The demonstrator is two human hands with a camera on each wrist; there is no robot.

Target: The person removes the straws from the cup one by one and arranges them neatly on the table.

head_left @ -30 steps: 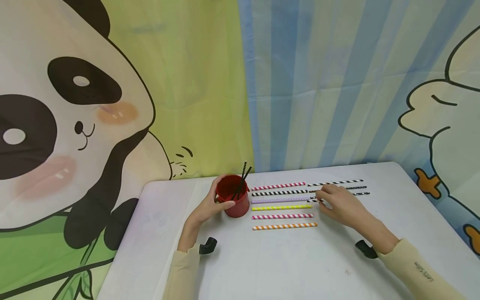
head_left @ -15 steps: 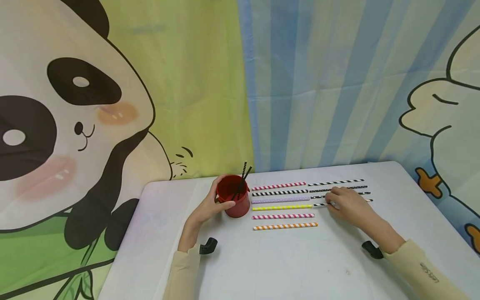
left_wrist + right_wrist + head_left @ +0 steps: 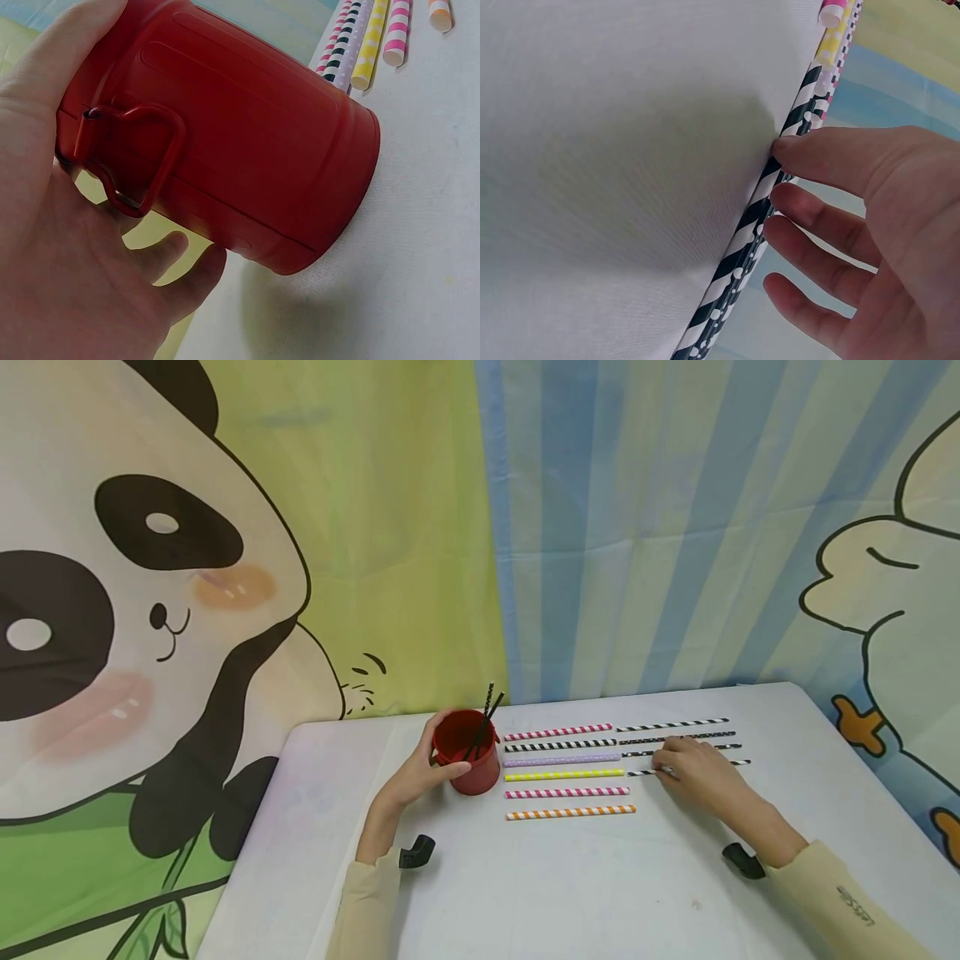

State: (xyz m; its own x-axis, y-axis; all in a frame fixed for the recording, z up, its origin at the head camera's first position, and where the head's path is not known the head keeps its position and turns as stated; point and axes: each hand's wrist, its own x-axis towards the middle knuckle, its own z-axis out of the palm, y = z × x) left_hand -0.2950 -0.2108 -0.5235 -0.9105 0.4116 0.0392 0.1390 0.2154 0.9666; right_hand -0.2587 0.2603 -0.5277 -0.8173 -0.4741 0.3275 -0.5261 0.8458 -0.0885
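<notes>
My left hand grips a red metal bucket, its thumb at the front of the rim. Two black straws lean inside the bucket. In the left wrist view the bucket is tilted, with a wire handle folded on its side. My right hand pinches a black-and-white striped paper straw lying on the table. In the right wrist view the thumb and index fingertips are at this striped straw; the other fingers are bent loosely behind. Beside it lies a black straw with white dots.
Left of the black straws, a column of patterned straws includes a lilac one, a yellow one, a pink one and an orange one. A white table bears everything; a cartoon curtain hangs behind.
My right hand has moved slightly right and toward the table's front, bringing the striped straw below the other black straws, beside the yellow one. The left hand and bucket stay put.
</notes>
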